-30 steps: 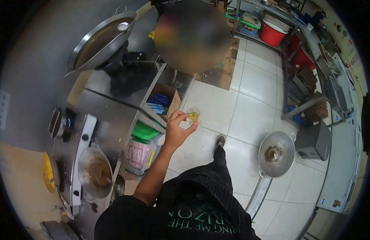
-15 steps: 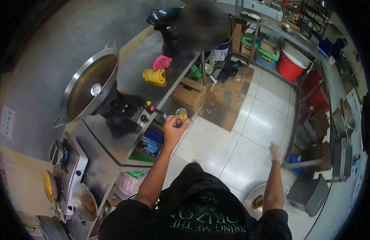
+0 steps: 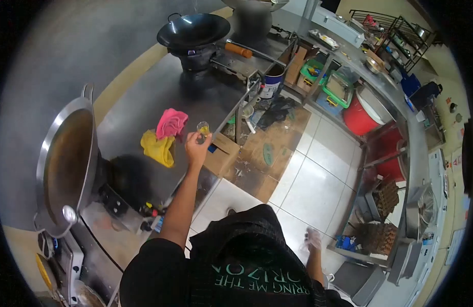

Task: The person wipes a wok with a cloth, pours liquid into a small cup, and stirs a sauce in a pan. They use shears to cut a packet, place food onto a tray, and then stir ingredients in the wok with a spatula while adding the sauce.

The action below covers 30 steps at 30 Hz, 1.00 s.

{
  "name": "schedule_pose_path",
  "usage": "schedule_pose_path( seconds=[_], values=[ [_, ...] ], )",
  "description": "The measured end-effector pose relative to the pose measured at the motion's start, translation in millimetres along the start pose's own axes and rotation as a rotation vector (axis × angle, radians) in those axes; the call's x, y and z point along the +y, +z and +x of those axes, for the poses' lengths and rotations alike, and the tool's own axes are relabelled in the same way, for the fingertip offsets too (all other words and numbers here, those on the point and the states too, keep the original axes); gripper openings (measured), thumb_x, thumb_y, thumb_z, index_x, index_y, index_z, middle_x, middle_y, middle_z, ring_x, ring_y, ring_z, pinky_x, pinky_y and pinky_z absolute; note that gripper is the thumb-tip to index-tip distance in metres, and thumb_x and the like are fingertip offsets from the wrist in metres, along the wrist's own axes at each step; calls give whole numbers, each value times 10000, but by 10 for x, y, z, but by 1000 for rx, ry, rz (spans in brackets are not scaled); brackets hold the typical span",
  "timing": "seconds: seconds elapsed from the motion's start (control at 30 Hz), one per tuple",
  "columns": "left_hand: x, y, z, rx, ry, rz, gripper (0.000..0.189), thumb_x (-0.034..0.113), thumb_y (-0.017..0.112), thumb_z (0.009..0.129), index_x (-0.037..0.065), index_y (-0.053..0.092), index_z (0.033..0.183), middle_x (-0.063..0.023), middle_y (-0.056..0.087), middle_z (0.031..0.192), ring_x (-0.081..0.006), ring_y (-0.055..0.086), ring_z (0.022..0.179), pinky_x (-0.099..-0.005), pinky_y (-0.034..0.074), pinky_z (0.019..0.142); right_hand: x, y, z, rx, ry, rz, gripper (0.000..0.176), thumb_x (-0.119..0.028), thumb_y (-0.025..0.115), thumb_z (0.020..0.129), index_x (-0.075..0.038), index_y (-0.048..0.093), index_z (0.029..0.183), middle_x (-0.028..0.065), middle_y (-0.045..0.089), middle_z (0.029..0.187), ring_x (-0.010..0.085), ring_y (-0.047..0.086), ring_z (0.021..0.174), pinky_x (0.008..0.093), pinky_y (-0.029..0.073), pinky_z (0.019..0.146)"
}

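Observation:
My left hand [image 3: 196, 149] is closed around a small clear glass [image 3: 202, 129] with some yellow liquid in it. It holds the glass out over the counter's front edge, just right of a pink cloth [image 3: 172, 123] and a yellow cloth [image 3: 157, 148]. These two cloths lie crumpled together on the metal counter [image 3: 129, 110]. My right hand [image 3: 312, 239], in a clear plastic glove, hangs low at my right side above the tiled floor. Its fingers look loosely extended, with nothing visible in them.
A large pan [image 3: 67, 158] with a ladle [image 3: 69, 214] stands at left, and a black wok [image 3: 193, 31] sits on the far burner. Cardboard [image 3: 280, 148] covers part of the floor. Shelving with a red tub [image 3: 360, 118] and egg trays [image 3: 384, 240] lines the right.
My view has shifted along the counter, bringing the black wok fully into sight. The glass in my left hand is now beside the cloths. My right hand appears lower in view.

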<state>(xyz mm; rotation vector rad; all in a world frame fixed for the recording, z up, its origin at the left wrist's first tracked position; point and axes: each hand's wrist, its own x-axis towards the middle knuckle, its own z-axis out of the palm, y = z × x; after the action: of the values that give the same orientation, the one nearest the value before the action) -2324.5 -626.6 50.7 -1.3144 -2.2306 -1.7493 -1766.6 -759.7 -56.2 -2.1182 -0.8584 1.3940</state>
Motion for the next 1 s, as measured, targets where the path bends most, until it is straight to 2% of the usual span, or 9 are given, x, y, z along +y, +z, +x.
schedule_pose_path(
  seconds=[0.07,0.17,0.27,0.37,0.5,0.57,0.73,0.77,1.0],
  values=[
    [-137,259,257,3,-24,20,281,200,770,667,18,623,822,-38,509,737,-165,465,610,-303,379,547,-346,7,170,-9,165,142,323,-395,545,843,-79,557,912,42,531,695,133,486,534,297,386,432],
    [-294,567,566,8,-92,59,288,207,770,669,16,622,827,-32,492,721,-163,449,596,-301,369,539,-1188,152,693,-217,2,404,343,-417,593,835,-79,538,848,20,517,665,113,482,510,267,412,420],
    [-511,833,739,50,-99,128,282,200,768,676,11,620,824,-32,487,716,-155,439,589,-297,367,535,-2789,686,844,-432,-396,350,408,-415,542,879,-32,571,1019,45,558,732,131,556,599,282,511,529],
    [-590,1012,893,100,-134,168,256,173,764,683,9,622,818,-36,484,705,-142,431,585,-287,362,530,-4333,1460,1472,-657,-413,122,483,-466,543,869,-31,541,1079,72,573,784,156,578,647,295,520,563],
    [-591,1163,941,132,-291,228,223,131,761,686,3,622,803,-44,478,680,-130,428,584,-274,355,523,-6077,2362,1538,-811,-807,41,484,-505,508,877,-66,521,1081,34,573,873,110,542,695,259,467,596],
    [-534,1232,1032,156,-328,254,227,127,761,685,3,629,823,-47,481,683,-134,430,585,-275,357,523,-6614,2730,1692,-913,-750,-7,496,-495,521,873,-66,495,1121,44,575,915,110,543,736,262,472,638],
    [-418,1340,1008,233,-367,324,269,162,777,681,-14,587,754,-39,443,649,-135,394,560,-290,334,509,-7139,3389,1041,-1160,-259,-48,535,-408,634,818,-36,468,1164,95,564,943,168,570,749,317,510,662],
    [-405,1343,986,187,-436,335,403,143,791,639,26,626,987,-61,511,778,-164,477,661,-284,408,581,-7201,3493,962,-1188,-195,-61,515,-378,645,818,-35,477,1162,99,566,956,173,575,746,318,517,657],
    [261,1282,502,440,-556,383,481,116,761,670,36,551,1096,-93,512,939,-166,482,788,-278,422,722,-7266,4025,812,-1405,-40,-211,198,-204,640,801,-49,555,889,31,518,725,115,515,624,280,452,560]
  ],
)
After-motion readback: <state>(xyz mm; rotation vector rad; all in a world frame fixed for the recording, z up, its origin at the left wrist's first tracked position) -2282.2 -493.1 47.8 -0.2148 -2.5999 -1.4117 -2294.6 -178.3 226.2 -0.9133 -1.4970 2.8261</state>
